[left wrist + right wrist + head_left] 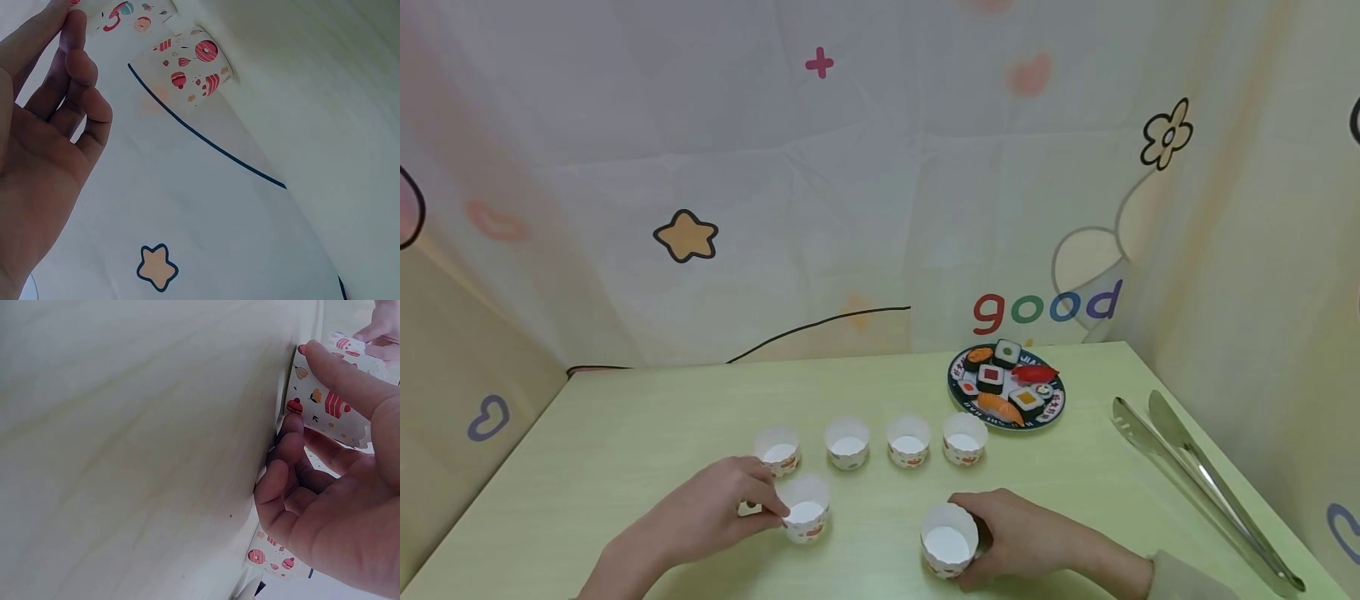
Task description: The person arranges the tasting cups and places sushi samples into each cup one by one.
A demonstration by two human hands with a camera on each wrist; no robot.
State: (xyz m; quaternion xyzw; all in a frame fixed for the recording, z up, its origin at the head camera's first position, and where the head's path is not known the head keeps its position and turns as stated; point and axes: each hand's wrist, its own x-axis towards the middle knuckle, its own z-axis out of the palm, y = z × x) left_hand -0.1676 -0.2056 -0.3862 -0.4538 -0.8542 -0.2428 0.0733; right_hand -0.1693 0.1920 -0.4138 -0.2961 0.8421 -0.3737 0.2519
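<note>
In the head view my left hand (pixel 724 510) pinches the near side of a white paper baking cup (pixel 807 527) between thumb and finger. This cup stands in front of the left end of a row. My right hand (pixel 1026 533) grips another paper cup (pixel 946 550) from its right side, thumb on the near side. In the right wrist view red cake and sweet prints show on the held cup (pixel 325 400), low by the tabletop. The left wrist view shows part of the pinched cup (pixel 122 17) at the top, the fingertips at its edge.
Several matching cups, among them one cup (pixel 847 443), stand in a row farther back. Behind the row's right end sits a dark-rimmed plate (pixel 957 392) of sushi pieces. Metal tongs (pixel 1213 487) lie along the table's right edge. A printed curtain (pixel 850 208) hangs behind the table.
</note>
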